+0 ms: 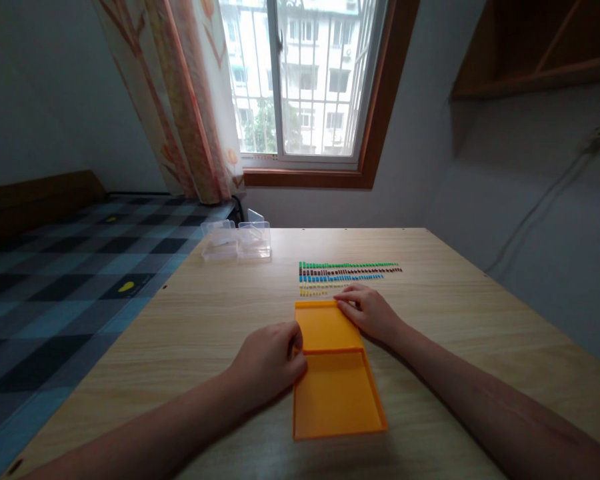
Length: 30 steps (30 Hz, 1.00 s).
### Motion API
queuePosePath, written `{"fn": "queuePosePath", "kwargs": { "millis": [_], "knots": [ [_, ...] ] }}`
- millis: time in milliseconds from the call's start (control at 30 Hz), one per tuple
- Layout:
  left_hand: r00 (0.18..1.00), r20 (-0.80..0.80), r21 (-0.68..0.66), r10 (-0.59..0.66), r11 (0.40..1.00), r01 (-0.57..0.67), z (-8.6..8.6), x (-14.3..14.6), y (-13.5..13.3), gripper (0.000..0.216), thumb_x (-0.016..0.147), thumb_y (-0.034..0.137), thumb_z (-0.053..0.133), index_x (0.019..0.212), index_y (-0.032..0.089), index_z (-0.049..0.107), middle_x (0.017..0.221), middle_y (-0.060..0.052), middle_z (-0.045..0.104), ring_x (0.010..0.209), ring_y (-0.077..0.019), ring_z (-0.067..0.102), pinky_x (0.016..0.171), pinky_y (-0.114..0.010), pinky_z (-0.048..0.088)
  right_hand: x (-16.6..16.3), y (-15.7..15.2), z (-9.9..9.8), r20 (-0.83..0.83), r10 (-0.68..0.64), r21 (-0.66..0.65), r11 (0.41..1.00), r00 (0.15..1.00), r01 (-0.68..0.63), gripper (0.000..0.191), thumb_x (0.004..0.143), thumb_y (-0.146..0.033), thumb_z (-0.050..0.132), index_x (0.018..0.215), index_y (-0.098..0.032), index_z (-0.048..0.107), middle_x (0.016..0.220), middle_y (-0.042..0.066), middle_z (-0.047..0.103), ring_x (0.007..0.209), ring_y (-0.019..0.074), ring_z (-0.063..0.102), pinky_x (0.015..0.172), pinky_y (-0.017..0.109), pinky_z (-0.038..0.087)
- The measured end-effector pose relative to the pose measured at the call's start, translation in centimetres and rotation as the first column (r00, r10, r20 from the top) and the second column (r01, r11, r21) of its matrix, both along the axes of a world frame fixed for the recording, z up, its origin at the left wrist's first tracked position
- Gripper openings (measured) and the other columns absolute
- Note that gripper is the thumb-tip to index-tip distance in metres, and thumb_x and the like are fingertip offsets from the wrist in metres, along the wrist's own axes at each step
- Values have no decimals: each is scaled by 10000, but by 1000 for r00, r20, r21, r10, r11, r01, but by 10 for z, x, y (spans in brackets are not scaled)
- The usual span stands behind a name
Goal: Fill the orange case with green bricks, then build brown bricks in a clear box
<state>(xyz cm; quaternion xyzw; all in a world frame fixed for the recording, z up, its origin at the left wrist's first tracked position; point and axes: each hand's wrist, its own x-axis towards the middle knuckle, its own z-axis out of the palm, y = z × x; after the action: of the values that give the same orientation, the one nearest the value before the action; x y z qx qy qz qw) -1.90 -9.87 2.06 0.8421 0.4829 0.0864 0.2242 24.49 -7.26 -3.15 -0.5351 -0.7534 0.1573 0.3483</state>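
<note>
A shallow orange plastic tray (335, 397) with two sections, joined by a raised ridge across the middle, lies on the wooden table in front of me. My left hand (275, 353) is closed at its left edge, thumb and curled fingers gripping it near the ridge. At the far right corner is my right hand (373, 312), its thumb and index fingertips close together by the tray's rim; anything between them is too small to make out. Just beyond, small yellow pieces (313, 293) form a short row. Longer rows of blue pieces (340, 279), dark brown pieces (350, 271) and green pieces (345, 265) run behind it.
Clear plastic boxes (237, 247) with raised lids stand near the table's far left corner. A bed with a checked cover (105, 287) adjoins the left side. Behind the table are a curtain (180, 100) and a barred window (305, 80); a cable (535, 200) hangs along the right wall.
</note>
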Motion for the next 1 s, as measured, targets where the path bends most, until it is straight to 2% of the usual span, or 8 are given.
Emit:
{"fn": "queuePosePath", "kwargs": {
  "millis": [100,233,433,567,700,867,1000],
  "knots": [
    [1000,-1,12,-1,1000,1,-3,0,0,36,725,221,574,753,221,552,753,-26,679,683,-193,583,626,-296,318,5,-3,1,-17,-11,-3,1000,1000,11,267,928,-238,608,1097,-181,807,1087,121,735,978,239,663,902,376,515],
    [1000,-6,26,-21,999,21,-5,-3,2,50,754,218,564,796,229,539,781,-23,678,707,-198,600,632,-295,326,12,-4,1,-49,-27,-11,1000,998,26,256,910,-256,629,1076,-182,809,1078,121,719,942,229,655,833,358,533],
    [1000,6,18,-30,999,30,-5,-5,4,233,829,338,575,1041,242,570,770,-1,656,698,-201,600,638,-294,350,12,-2,-2,-66,-22,-11,1000,998,21,197,889,-245,658,987,-210,826,1016,97,717,933,222,656,826,351,520],
    [998,1,31,-61,998,61,-7,-6,5,226,847,381,582,1020,236,604,792,-15,657,708,-206,596,646,-300,360,11,-1,-2,-66,-21,-8,1000,998,21,191,877,-224,664,979,-212,826,1000,88,719,911,216,656,837,356,508],
    [993,80,74,-85,994,79,-11,-9,11,281,900,436,546,1063,218,613,805,-26,647,708,-201,591,656,-305,385,10,-1,-2,-86,-31,9,999,996,32,192,882,-242,659,981,-212,822,974,81,720,844,199,638,782,332,505],
    [953,297,200,-56,980,-5,-20,-14,42,303,975,416,434,1016,195,637,894,-60,648,759,-193,594,721,-318,464,11,2,-4,-149,-77,41,996,986,84,222,922,-307,624,949,-195,813,931,86,718,747,184,599,666,304,479],
    [960,281,295,-8,952,-78,-24,-21,89,329,978,387,415,1027,188,673,1003,-88,656,871,-208,626,813,-329,504,12,2,-4,-198,-107,77,989,974,125,246,944,-342,604,909,-193,796,887,84,722,742,193,596,664,312,466]
  ]
}}
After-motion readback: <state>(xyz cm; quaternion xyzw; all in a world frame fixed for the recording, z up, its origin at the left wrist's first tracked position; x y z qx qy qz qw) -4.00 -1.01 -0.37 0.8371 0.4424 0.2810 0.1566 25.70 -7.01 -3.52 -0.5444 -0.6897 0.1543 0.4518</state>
